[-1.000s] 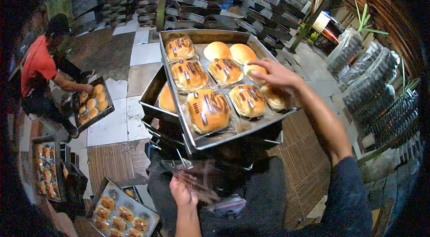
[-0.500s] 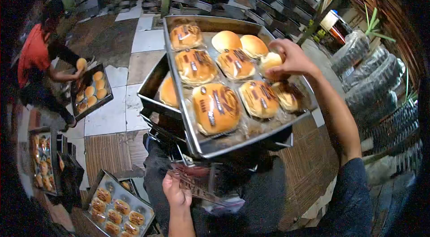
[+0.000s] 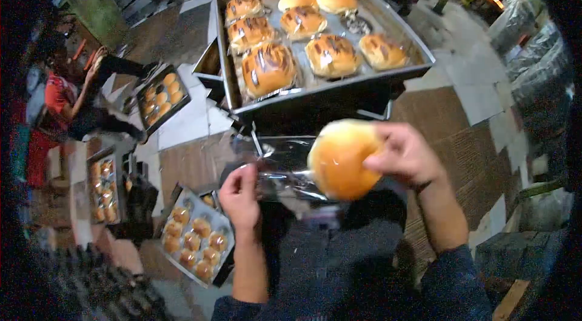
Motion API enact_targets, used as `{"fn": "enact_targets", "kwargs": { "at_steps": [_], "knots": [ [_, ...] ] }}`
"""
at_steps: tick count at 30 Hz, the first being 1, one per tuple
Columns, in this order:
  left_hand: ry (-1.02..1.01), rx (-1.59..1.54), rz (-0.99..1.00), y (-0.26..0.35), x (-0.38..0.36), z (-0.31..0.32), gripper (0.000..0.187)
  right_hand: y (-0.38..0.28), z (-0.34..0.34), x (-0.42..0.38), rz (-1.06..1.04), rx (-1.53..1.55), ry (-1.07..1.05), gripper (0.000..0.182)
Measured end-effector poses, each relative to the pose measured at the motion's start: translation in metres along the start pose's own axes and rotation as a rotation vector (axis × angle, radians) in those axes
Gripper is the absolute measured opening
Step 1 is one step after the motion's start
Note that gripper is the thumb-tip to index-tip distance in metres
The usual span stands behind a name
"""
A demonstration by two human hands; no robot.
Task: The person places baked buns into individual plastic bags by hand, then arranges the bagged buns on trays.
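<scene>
A round golden bread bun point(image 3: 344, 162) is gripped in my right hand point(image 3: 407, 154), thumb on its near face. My left hand point(image 3: 240, 195) pinches the edge of a clear plastic bag point(image 3: 285, 166) over my lap, and the bun overlaps the bag's right end in this view. Beyond them, a metal tray point(image 3: 327, 90) holds several buns in printed wrappers, such as the front wrapped bun point(image 3: 268, 70). Two bare buns point(image 3: 316, 0) sit along its back edge, with a bare patch of tray to their right.
Under the tray stand more dark trays. At lower left lies another tray of wrapped buns point(image 3: 194, 241), with a further tray point(image 3: 106, 190) behind it. A person in red point(image 3: 63, 100) sits at far left by a tray of buns point(image 3: 162, 100). Plastic-covered bundles point(image 3: 533, 54) stand at right.
My right hand has lifted the bare bun out of the tray and brought it down to the bag. The view has shifted, and my left hand still holds the bag.
</scene>
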State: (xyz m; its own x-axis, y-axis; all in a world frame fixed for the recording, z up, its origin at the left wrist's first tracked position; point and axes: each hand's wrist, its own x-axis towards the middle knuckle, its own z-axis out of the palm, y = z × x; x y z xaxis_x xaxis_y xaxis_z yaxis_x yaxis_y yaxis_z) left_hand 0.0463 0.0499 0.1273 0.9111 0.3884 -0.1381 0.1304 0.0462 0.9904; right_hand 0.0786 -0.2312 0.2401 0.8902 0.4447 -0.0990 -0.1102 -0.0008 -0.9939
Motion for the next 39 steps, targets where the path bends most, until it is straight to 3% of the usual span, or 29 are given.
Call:
{"fn": "enact_targets", "kwargs": {
  "at_steps": [1, 4, 5, 6, 7, 8, 11, 15, 18, 20, 21, 22, 24, 26, 28, 29, 30, 32, 33, 34, 36, 37, 38, 39],
  "knots": [
    [-0.030, 0.014, 0.241, -0.004, -0.006, 0.008, 0.016, 0.024, 0.017, -0.008, 0.088, 0.128, -0.060, 0.047],
    [-0.200, 0.170, 0.335, -0.023, -0.020, -0.008, 0.027, 0.064, 0.058, -0.029, 0.019, 0.404, 0.076, 0.047],
    [-0.193, 0.194, 0.342, -0.017, -0.027, -0.008, 0.027, 0.067, 0.074, -0.035, -0.089, 0.319, 0.174, 0.045],
    [-0.273, -0.091, 0.182, -0.006, -0.040, -0.004, 0.047, 0.066, 0.085, -0.043, -0.189, 0.228, 0.273, 0.044],
    [-0.342, -0.380, 0.019, 0.006, -0.052, 0.001, 0.073, 0.062, 0.089, -0.049, -0.293, -0.199, 0.313, 0.042],
    [-0.423, -0.553, -0.079, 0.022, -0.064, 0.011, 0.085, 0.061, 0.096, -0.046, -0.557, -0.437, 0.334, 0.046],
    [-0.415, -0.853, 0.014, 0.044, -0.076, 0.037, 0.086, 0.072, 0.100, -0.028, -1.010, -0.781, 0.117, 0.053],
    [-0.439, -0.944, 0.086, 0.062, -0.086, 0.033, 0.090, 0.056, 0.103, -0.031, -1.064, -0.877, 0.289, 0.036],
    [-0.444, -1.088, 0.122, 0.074, -0.091, 0.029, 0.095, 0.061, 0.106, -0.033, -1.194, -0.825, 0.172, 0.033],
    [-0.479, -0.760, 0.127, 0.074, -0.094, 0.030, 0.093, 0.052, 0.105, -0.025, -1.152, -0.798, 0.180, 0.035],
    [-0.419, -0.713, 0.236, 0.068, -0.094, 0.032, 0.091, 0.050, 0.107, -0.022, -1.100, -0.812, 0.173, 0.037],
    [-0.415, -0.715, 0.240, 0.072, -0.090, 0.030, 0.091, 0.046, 0.108, -0.023, -1.103, -0.812, 0.168, 0.037],
    [-0.440, -0.865, 0.147, 0.083, -0.082, 0.021, 0.093, 0.040, 0.114, -0.029, -0.918, -0.900, 0.068, 0.040],
    [-0.339, -0.826, 0.102, 0.075, -0.092, 0.022, 0.089, 0.047, 0.114, -0.029, -0.929, -0.958, 0.043, 0.040],
    [-0.317, -0.516, 0.469, 0.044, -0.102, 0.026, 0.086, 0.043, 0.112, -0.032, -1.005, -0.841, 0.075, 0.038],
    [-0.576, -0.713, 0.441, 0.039, -0.088, 0.016, 0.084, 0.044, 0.111, -0.032, -1.030, -0.853, 0.077, 0.038],
    [-0.496, -0.857, 0.323, 0.062, -0.096, 0.020, 0.077, 0.045, 0.111, -0.031, -1.025, -0.854, 0.075, 0.038],
    [-0.418, -1.139, 0.338, 0.085, -0.084, 0.020, 0.072, 0.046, 0.112, -0.030, -1.036, -0.941, 0.012, 0.040],
    [-0.403, -1.115, 0.255, 0.075, -0.078, 0.018, 0.075, 0.043, 0.114, -0.026, -1.001, -0.950, 0.007, 0.041],
    [-0.406, -1.002, 0.315, 0.053, -0.079, 0.028, 0.085, 0.042, 0.117, -0.021, -0.949, -1.007, 0.049, 0.043],
    [-0.212, -0.326, 0.224, 0.055, -0.092, 0.031, 0.083, 0.033, 0.120, -0.015, -0.677, -0.955, 0.081, 0.045],
    [-0.214, -0.474, 0.193, 0.053, -0.088, 0.036, 0.081, 0.036, 0.123, -0.015, -0.673, -0.953, 0.073, 0.045],
    [-0.185, -0.343, 0.195, 0.044, -0.080, 0.034, 0.069, 0.041, 0.127, -0.017, -0.613, -1.002, 0.057, 0.051],
    [-0.173, -0.559, 0.108, 0.029, -0.068, 0.026, 0.067, 0.047, 0.132, -0.019, -0.556, -1.048, 0.040, 0.056]
  ]
}}
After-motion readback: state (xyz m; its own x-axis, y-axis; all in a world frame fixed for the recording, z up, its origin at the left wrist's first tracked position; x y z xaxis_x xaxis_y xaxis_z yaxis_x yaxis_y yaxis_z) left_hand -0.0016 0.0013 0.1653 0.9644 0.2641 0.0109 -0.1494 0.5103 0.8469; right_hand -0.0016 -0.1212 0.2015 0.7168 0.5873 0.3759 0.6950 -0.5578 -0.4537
